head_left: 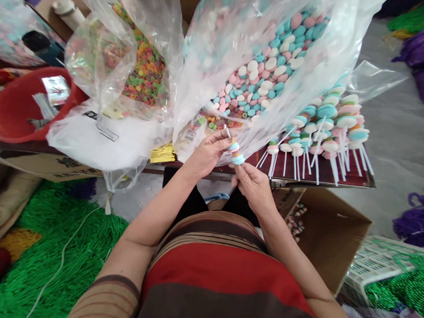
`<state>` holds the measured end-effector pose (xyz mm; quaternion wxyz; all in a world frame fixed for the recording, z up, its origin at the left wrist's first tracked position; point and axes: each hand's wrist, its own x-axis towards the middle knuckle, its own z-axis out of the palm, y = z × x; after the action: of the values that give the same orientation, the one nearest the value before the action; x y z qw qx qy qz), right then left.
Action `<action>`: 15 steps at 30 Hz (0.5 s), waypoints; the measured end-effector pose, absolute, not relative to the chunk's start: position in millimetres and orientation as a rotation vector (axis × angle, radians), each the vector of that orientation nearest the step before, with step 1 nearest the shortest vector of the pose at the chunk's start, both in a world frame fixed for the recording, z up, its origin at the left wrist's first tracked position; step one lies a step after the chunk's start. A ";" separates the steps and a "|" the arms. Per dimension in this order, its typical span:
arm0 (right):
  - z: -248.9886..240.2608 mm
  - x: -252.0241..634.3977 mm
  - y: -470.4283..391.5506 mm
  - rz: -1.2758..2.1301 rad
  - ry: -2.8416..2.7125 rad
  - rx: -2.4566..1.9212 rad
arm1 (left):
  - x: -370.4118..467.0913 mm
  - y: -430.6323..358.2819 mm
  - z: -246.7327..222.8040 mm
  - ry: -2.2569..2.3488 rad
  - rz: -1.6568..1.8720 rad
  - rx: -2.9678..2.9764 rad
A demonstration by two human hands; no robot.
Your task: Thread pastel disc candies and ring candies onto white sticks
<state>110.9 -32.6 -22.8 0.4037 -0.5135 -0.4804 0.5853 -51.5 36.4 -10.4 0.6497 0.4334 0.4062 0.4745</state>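
Observation:
Between my hands is a candy skewer (pixel 236 153), a white stick threaded with blue, pink and orange candies. My left hand (pixel 212 152) pinches it near the upper end, where the stick's white tip pokes out past the fingers. At the lower end, my right hand (pixel 250 179) has thumb and fingers closed close to the bottom blue candy; what lies inside those fingers is hidden. Just beyond, a clear bag holds pink, white and blue candies (pixel 257 86). Finished-looking candy skewers (pixel 326 124) are stacked on the table to the right, sticks pointing toward me.
At left stand a bag of colourful ring candies (pixel 145 76) and a red basin (pixel 10 108) with white sticks. Yellow ties (pixel 163 153) lie at the table edge. Below right are an open cardboard box (pixel 328 239) and a white crate (pixel 376 264); green strands (pixel 60 246) cover the floor left.

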 end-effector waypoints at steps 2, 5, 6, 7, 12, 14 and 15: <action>-24.2 111.0 -30.9 1.443 -1.154 -1.310 | -50.1 35.4 -12.3 0.918 1.094 0.942; -24.7 111.0 -29.9 1.349 -1.110 -1.354 | -45.0 32.1 -16.9 0.941 1.148 0.933; -24.7 110.8 -29.9 1.334 -1.100 -1.366 | -42.8 30.5 -18.5 0.940 1.159 0.939; -24.9 110.6 -30.1 1.340 -1.087 -1.368 | -40.8 28.8 -19.7 0.935 1.165 0.943; -29.7 111.8 -29.9 1.454 -0.953 -1.242 | -41.3 38.3 -14.2 0.965 1.112 1.061; -31.7 113.6 -29.4 1.445 -0.912 -1.203 | -47.2 60.4 -7.4 1.078 1.103 1.261; -32.5 114.5 -29.4 1.439 -0.899 -1.189 | -50.4 75.7 -4.3 1.175 1.102 1.404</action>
<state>114.5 -29.4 -32.5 0.5096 -0.4938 -0.3734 0.5975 -50.4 75.7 -4.3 0.4815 0.5758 0.4821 0.4519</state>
